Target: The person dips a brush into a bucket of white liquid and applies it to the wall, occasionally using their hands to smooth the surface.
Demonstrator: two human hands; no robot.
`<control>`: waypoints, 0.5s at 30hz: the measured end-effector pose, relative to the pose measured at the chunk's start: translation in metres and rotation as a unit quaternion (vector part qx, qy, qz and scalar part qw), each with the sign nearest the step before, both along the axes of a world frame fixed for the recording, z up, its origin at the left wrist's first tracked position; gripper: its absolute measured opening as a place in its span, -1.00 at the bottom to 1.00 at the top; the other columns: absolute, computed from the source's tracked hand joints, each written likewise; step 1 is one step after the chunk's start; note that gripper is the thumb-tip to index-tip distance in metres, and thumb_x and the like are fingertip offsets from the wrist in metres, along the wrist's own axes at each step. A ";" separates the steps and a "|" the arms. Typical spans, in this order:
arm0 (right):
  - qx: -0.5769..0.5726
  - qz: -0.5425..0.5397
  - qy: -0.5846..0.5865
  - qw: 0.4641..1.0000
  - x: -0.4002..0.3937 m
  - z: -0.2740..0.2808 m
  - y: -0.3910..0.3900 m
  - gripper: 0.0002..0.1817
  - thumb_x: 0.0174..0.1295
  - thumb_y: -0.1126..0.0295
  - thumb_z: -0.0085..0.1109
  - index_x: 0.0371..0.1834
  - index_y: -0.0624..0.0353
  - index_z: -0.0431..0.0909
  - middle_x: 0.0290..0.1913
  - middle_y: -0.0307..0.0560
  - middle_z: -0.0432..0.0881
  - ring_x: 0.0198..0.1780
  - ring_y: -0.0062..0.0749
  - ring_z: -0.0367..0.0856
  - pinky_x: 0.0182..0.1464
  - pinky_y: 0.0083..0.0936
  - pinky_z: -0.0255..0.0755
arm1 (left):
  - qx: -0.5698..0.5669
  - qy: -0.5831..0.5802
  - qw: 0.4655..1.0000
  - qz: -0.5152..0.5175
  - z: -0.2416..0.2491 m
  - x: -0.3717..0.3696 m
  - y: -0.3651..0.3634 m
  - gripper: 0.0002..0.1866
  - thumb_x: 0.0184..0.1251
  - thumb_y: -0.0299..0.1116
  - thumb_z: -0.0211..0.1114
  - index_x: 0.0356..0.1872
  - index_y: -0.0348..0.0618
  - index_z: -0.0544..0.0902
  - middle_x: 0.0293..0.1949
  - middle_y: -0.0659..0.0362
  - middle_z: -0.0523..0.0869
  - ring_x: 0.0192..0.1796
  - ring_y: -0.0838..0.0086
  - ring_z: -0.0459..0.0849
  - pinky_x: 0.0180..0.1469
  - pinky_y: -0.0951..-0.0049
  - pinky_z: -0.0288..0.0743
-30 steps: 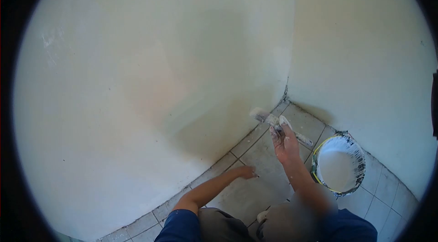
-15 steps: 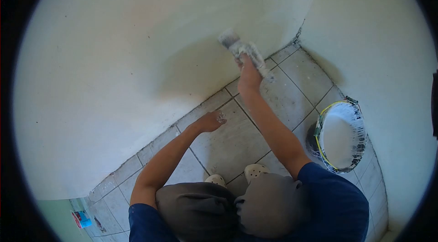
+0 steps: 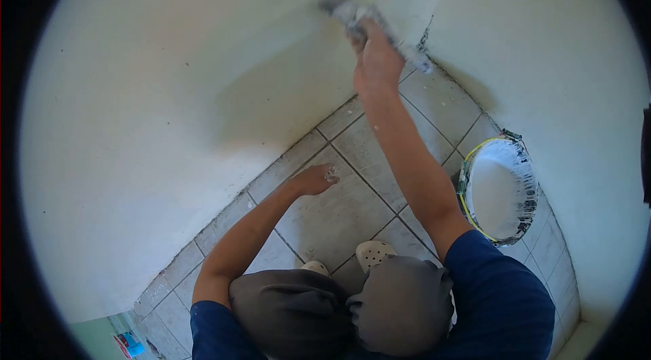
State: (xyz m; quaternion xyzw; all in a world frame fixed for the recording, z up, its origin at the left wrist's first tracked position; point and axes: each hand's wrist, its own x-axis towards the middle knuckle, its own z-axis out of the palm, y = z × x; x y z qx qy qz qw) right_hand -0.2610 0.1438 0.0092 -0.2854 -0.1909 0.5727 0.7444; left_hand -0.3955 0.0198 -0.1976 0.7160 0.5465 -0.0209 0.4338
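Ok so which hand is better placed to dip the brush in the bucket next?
Probably the right hand: it grips the brush, and the bucket stands on that side. The left hand shows no tool, and the right arm lies between it and the bucket.

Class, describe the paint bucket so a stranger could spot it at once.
Find the pale, smooth wall on the right. On grey floor tiles at its foot stands a round, open bucket of whitish liquid. Yellow-edged and black-streaked, it contrasts with those tiles.
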 end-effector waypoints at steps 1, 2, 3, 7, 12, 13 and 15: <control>0.034 0.007 0.020 0.999 0.005 0.018 -0.004 -0.69 0.05 0.57 0.16 -0.10 0.18 0.42 -0.11 -0.12 0.51 -0.11 -0.39 0.54 -0.15 -0.49 0.53 | 0.006 -0.002 1.000 -0.004 -0.001 0.001 0.001 -0.58 0.29 -0.05 0.06 -0.09 -0.23 0.43 -0.12 -0.11 0.58 -0.03 0.10 0.54 0.00 0.23 0.38; 0.066 0.014 0.041 0.997 0.008 0.024 -0.007 -0.69 0.05 0.57 0.16 -0.10 0.19 0.42 -0.11 -0.12 0.51 -0.11 -0.40 0.54 -0.16 -0.48 0.53 | 0.004 -0.002 1.000 -0.003 -0.002 0.000 0.000 -0.58 0.29 -0.05 0.07 -0.08 -0.23 0.43 -0.12 -0.11 0.58 -0.03 0.09 0.54 0.00 0.23 0.38; 0.040 0.004 0.020 0.999 0.006 0.013 -0.008 -0.69 0.05 0.57 0.16 -0.09 0.19 0.42 -0.11 -0.11 0.51 -0.11 -0.40 0.54 -0.17 -0.50 0.53 | 0.004 -0.002 1.000 -0.002 -0.002 -0.001 0.001 -0.58 0.29 -0.06 0.07 -0.08 -0.24 0.43 -0.12 -0.11 0.58 -0.02 0.09 0.54 0.00 0.22 0.38; -0.082 -0.054 -0.150 0.984 -0.025 -0.159 0.012 -0.65 0.07 0.57 0.16 -0.03 0.21 0.46 -0.07 -0.09 0.52 -0.13 -0.39 0.55 -0.22 -0.57 0.51 | 0.030 -0.010 0.999 0.011 -0.004 -0.009 -0.001 -0.58 0.28 -0.07 0.09 -0.08 -0.24 0.44 -0.13 -0.12 0.58 -0.03 0.09 0.54 -0.01 0.21 0.38; -0.268 0.056 -0.079 0.959 -0.019 -0.245 -0.013 -0.65 0.06 0.55 0.17 -0.03 0.21 0.45 -0.12 -0.11 0.52 -0.15 -0.39 0.55 -0.31 -0.55 0.51 | -0.005 0.007 1.000 0.025 0.013 -0.012 -0.004 -0.57 0.28 -0.06 0.09 -0.08 -0.25 0.44 -0.12 -0.12 0.58 -0.03 0.07 0.53 -0.01 0.21 0.37; -0.242 0.035 -0.069 0.967 -0.020 -0.236 -0.009 -0.66 0.05 0.55 0.17 -0.05 0.20 0.45 -0.14 -0.12 0.53 -0.16 -0.40 0.55 -0.33 -0.55 0.51 | -0.011 0.013 1.000 0.023 0.014 -0.013 -0.005 -0.57 0.28 -0.06 0.09 -0.07 -0.25 0.44 -0.12 -0.13 0.58 -0.02 0.06 0.53 -0.01 0.20 0.37; -0.188 -0.007 -0.048 0.981 -0.025 -0.206 0.017 -0.70 0.05 0.56 0.16 -0.11 0.18 0.45 -0.18 -0.13 0.53 -0.19 -0.41 0.56 -0.36 -0.55 0.51 | -0.005 0.016 1.000 0.016 0.000 -0.017 -0.008 -0.57 0.28 -0.05 0.08 -0.09 -0.25 0.44 -0.12 -0.12 0.58 -0.03 0.07 0.53 -0.01 0.21 0.37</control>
